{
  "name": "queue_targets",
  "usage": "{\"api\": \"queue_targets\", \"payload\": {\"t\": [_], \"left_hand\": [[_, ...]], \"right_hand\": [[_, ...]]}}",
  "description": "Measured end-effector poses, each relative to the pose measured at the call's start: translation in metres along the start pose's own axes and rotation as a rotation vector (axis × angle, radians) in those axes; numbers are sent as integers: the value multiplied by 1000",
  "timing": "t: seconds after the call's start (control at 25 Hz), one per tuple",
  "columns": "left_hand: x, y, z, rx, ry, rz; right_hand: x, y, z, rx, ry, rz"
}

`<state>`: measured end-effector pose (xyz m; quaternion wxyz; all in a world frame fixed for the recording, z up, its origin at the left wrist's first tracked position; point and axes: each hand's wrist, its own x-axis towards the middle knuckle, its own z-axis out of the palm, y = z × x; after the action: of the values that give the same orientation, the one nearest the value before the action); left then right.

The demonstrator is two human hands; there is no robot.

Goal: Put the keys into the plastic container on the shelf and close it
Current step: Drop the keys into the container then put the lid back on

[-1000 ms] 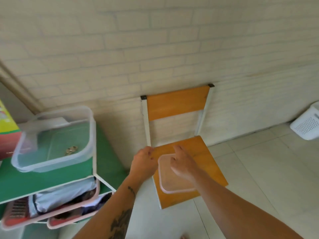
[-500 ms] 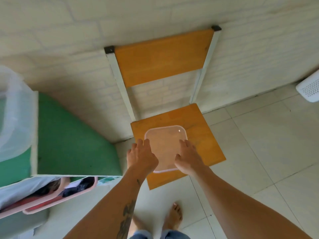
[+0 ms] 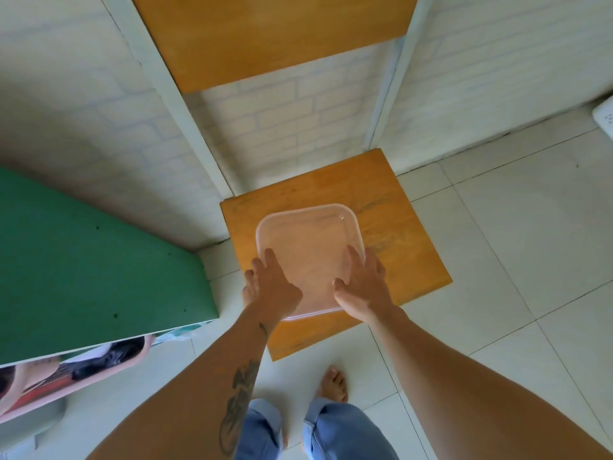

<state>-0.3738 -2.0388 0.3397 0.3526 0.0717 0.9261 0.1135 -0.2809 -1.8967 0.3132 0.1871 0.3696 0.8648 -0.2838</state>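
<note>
We see both hands down on a clear plastic lid (image 3: 308, 257) that lies flat on the orange seat of a chair (image 3: 391, 234). The left hand (image 3: 273, 287) rests on the lid's near left edge, fingers spread and reaching forward over the rim; the right hand (image 3: 363, 283) sits on the near right edge, fingers likewise apart with the thumb pointing inward (whether either hand has actually curled under the rim to grip it, we cannot tell). The lid stretches away from both palms toward the chair's back. Off to the side of the left hand stands a green shelf (image 3: 99, 260), with a pink tray (image 3: 76, 376) of dark items beneath it. Neither keys nor container are in sight.
</note>
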Motion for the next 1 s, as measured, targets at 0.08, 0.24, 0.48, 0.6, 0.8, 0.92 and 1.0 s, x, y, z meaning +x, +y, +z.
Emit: {"api": "queue_targets", "payload": {"t": [0.08,0.24,0.48,0.6,0.8,0.92,1.0], "left_hand": [[0,2,-4,-58,-17,-8],[-18,9,-30,-81,4,17],[-91,28,-107,-78,191,124],[-130,37,-150,-135,280,165],[-199,45,-215,-234,486,229],[-228,40,-249,-336,611,254],[-243,31,-271,-366,666,266]], "right_hand": [[-2,-2,-4,57,-4,24],[-20,-15,-24,62,-14,75],[-73,-60,-101,9,192,40],[-105,-85,-145,13,226,-17],[-158,-133,-209,62,374,-148],[-182,-166,-232,95,474,-224],[-195,-189,-241,117,520,-267]]}}
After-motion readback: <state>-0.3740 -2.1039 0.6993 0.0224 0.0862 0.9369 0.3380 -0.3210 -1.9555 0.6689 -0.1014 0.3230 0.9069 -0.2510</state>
